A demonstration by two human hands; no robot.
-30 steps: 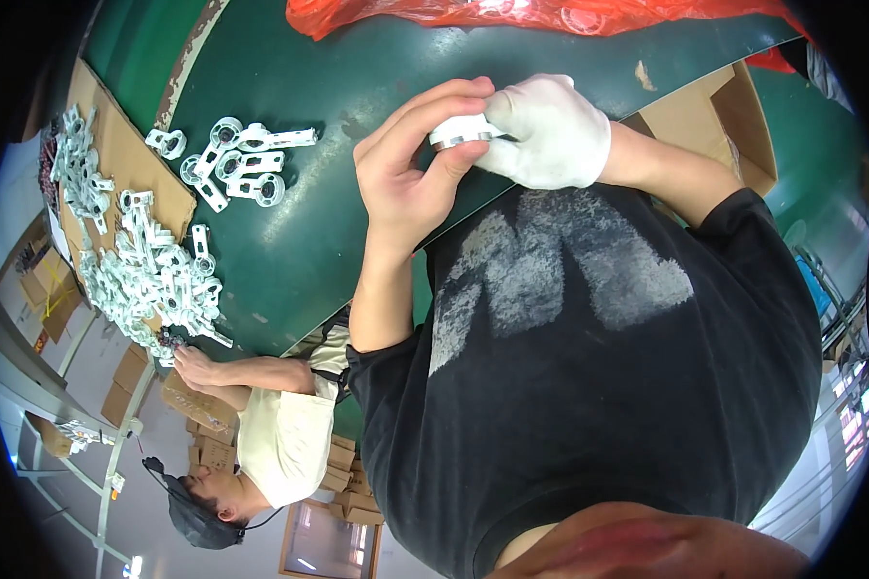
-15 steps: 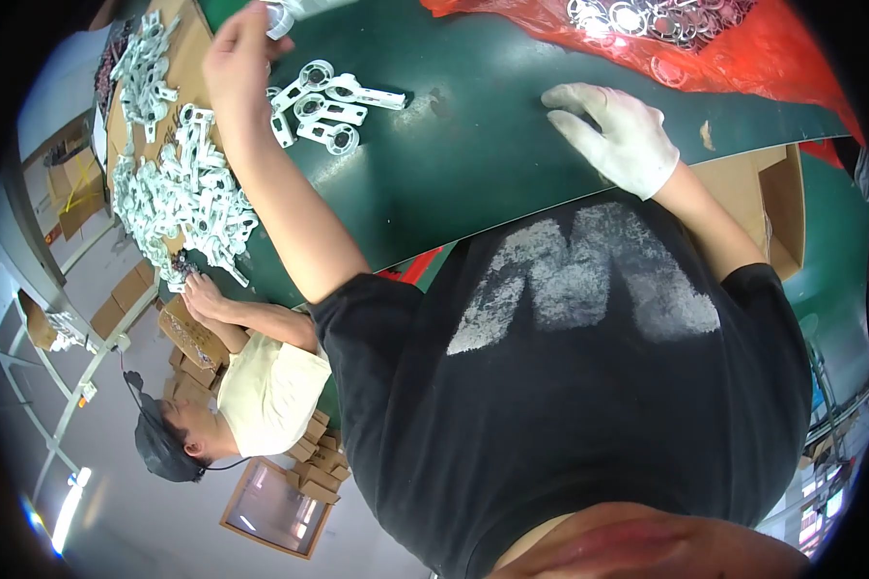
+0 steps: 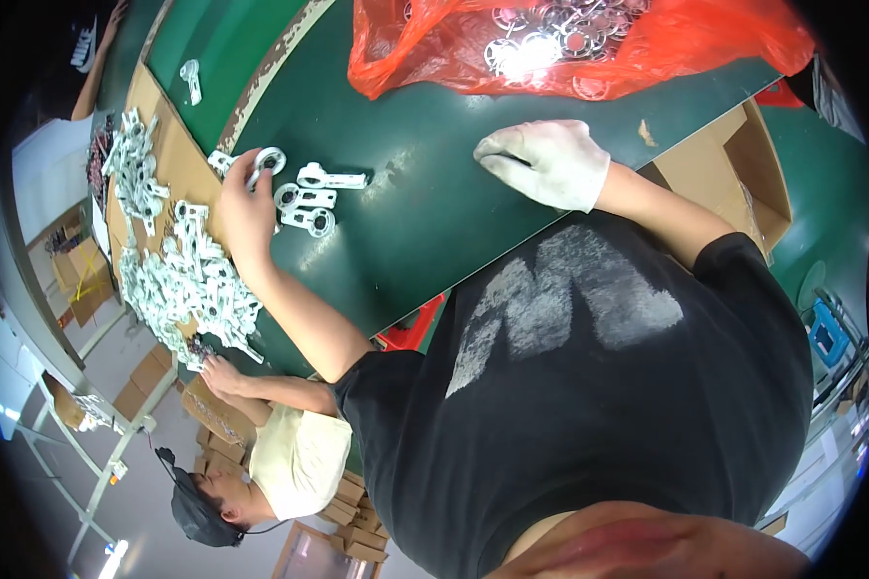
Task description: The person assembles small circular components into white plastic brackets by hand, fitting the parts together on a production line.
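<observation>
My bare left hand (image 3: 248,214) reaches over the left part of the green table, its fingers closed around a pale plastic handle-shaped part (image 3: 269,162) with a ring-shaped head. Just right of it lie several similar parts (image 3: 309,198), with dark round centres in some of the rings. My right hand (image 3: 550,166), in a white glove, hovers over or rests on the table further right. Its thumb and fingers are loosely apart with a narrow gap, and nothing shows between them. One more pale part (image 3: 192,81) lies alone on the green surface beyond a worn edge strip.
A red plastic bag (image 3: 396,53) of shiny metal rings lies at the far side. Left, a big heap of pale parts (image 3: 188,275) lies on cardboard, where a co-worker's hands (image 3: 224,374) are busy. An open carton (image 3: 758,164) stands beside the table at right.
My left hand has come back nearer from the far edge and taken hold of a part; a single part now lies on the far green surface. The gloved thumb and fingers have drawn closer together.
</observation>
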